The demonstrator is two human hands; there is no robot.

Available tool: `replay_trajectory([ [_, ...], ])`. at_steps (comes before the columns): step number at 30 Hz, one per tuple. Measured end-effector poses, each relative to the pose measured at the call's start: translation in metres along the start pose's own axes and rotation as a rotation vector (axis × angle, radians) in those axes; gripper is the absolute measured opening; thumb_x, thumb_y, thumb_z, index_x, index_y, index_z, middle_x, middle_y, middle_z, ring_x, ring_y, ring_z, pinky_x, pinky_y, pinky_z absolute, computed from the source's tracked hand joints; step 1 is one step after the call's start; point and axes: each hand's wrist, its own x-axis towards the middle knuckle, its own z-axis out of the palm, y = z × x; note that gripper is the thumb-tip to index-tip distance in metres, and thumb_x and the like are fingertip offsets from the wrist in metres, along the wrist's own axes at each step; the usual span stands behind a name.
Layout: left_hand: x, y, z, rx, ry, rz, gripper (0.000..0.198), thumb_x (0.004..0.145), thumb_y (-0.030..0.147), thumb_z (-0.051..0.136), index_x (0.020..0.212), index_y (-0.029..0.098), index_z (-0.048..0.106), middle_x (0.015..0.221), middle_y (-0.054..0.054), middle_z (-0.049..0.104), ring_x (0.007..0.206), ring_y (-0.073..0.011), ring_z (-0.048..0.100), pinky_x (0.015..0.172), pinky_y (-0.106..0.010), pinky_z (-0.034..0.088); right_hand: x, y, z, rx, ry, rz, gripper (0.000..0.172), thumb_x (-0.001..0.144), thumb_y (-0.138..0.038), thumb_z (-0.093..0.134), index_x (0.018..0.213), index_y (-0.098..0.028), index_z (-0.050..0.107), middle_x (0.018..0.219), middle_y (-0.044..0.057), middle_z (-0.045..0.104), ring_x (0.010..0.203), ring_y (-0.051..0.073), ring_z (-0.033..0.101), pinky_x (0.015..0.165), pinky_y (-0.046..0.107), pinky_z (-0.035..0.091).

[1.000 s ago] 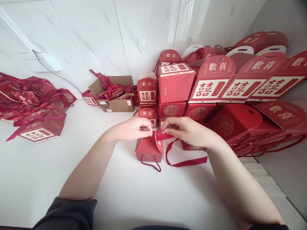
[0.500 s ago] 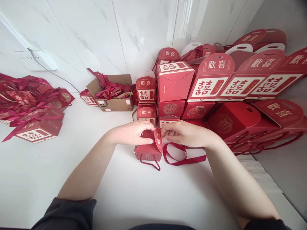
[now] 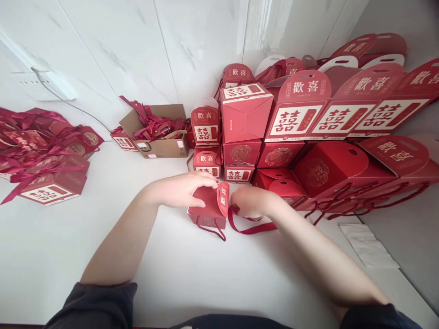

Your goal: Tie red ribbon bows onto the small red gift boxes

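A small red gift box [image 3: 206,203] with a raised, rounded flap [image 3: 223,197] and a twisted red cord handle [image 3: 211,233] stands on the white table. My left hand [image 3: 183,191] grips its left side, thumb on the near top and fingers over the far edge. Just right of the flap, my right hand [image 3: 252,202] is low with its fingers curled down onto a dark red ribbon [image 3: 254,230]. The fingertips are hidden. The ribbon loops out under that hand across the tabletop.
Several red gift boxes [image 3: 298,114] are stacked at the back right. A cardboard box [image 3: 164,148] holding red ribbons stands by the tiled wall. Finished-looking boxes with bows [image 3: 51,183] are piled at left. White paper sheets [image 3: 370,246] lie at right.
My right hand has left the box's flap and dropped down onto the ribbon. The flap now stands free. My left hand stays at the box; the camera view has shifted slightly.
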Motion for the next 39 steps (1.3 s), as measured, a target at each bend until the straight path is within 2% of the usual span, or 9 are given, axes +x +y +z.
replay_trajectory([
  [2,-0.001,-0.003,-0.002,0.033,0.01,-0.013,0.046,0.078,0.006,0.053,0.119,0.025,0.063,0.137,-0.004,0.055,0.127,-0.0223,0.05,0.103,-0.03,0.04,-0.015,0.007,-0.013,0.074,-0.007,-0.095,0.019,0.073,-0.013,0.056,0.057,-0.019,0.05,0.058,0.001,0.057,0.052,0.016,0.053,0.05,0.028,0.036],
  [5,0.0,-0.003,-0.004,0.061,0.037,-0.044,0.05,0.079,0.003,0.047,0.119,0.027,0.065,0.14,-0.003,0.053,0.129,-0.0218,0.049,0.104,-0.031,0.039,-0.035,0.013,-0.03,0.386,-0.013,-0.343,0.023,0.087,-0.022,0.048,0.067,-0.019,0.058,0.065,0.0,0.06,0.057,0.013,0.052,0.055,0.026,0.038],
  [8,0.002,0.0,-0.003,0.046,0.066,-0.033,0.04,0.084,0.009,0.048,0.115,0.026,0.068,0.134,-0.003,0.058,0.124,-0.0217,0.053,0.1,-0.03,0.042,-0.039,0.012,-0.034,0.62,-0.034,-0.426,0.03,0.093,-0.033,0.049,0.073,-0.016,0.064,0.066,0.0,0.063,0.06,0.012,0.055,0.062,0.025,0.042],
  [12,0.002,0.003,-0.002,0.006,0.099,-0.047,0.03,0.087,0.023,0.054,0.114,0.026,0.069,0.132,-0.004,0.059,0.121,-0.0228,0.055,0.088,-0.027,0.048,-0.025,0.011,-0.027,0.776,-0.12,-0.413,0.039,0.091,-0.043,0.056,0.069,-0.013,0.067,0.059,0.002,0.064,0.054,0.012,0.055,0.061,0.026,0.044],
  [15,0.001,0.005,-0.002,-0.004,0.104,-0.083,0.028,0.088,0.028,0.055,0.113,0.027,0.069,0.137,-0.003,0.055,0.123,-0.0225,0.054,0.088,-0.027,0.048,-0.017,0.011,-0.024,0.867,-0.243,-0.422,0.042,0.091,-0.044,0.057,0.069,-0.01,0.069,0.056,0.003,0.065,0.05,0.011,0.055,0.06,0.026,0.045],
  [17,0.0,0.006,-0.002,-0.016,0.103,-0.083,0.027,0.089,0.029,0.055,0.111,0.028,0.069,0.138,-0.003,0.055,0.125,-0.0219,0.053,0.09,-0.027,0.048,-0.015,0.012,-0.024,0.923,-0.28,-0.434,0.042,0.092,-0.043,0.057,0.069,-0.01,0.069,0.055,0.003,0.065,0.048,0.011,0.054,0.059,0.026,0.045],
  [24,0.002,0.009,-0.002,-0.033,0.111,-0.028,0.024,0.089,0.027,0.055,0.107,0.025,0.071,0.129,-0.003,0.06,0.12,-0.0204,0.056,0.095,-0.027,0.045,-0.011,0.013,-0.023,1.003,-0.302,-0.437,0.041,0.092,-0.038,0.059,0.065,-0.009,0.07,0.05,0.002,0.064,0.045,0.01,0.054,0.059,0.026,0.045],
  [32,0.001,0.007,-0.002,-0.027,0.116,-0.05,0.023,0.089,0.028,0.054,0.106,0.025,0.069,0.126,-0.002,0.06,0.112,-0.0191,0.059,0.085,-0.025,0.046,-0.009,0.015,-0.021,0.974,-0.349,-0.392,0.045,0.089,-0.04,0.061,0.056,-0.01,0.067,0.047,0.005,0.064,0.045,0.011,0.055,0.06,0.026,0.044],
  [39,0.002,0.009,-0.002,-0.03,0.112,0.003,0.024,0.09,0.024,0.052,0.107,0.023,0.069,0.119,-0.002,0.063,0.104,-0.0169,0.06,0.085,-0.024,0.045,-0.005,0.016,-0.021,1.116,-0.288,-0.337,0.039,0.086,-0.037,0.066,0.058,-0.01,0.066,0.045,0.002,0.061,0.043,0.011,0.053,0.052,0.025,0.042],
])
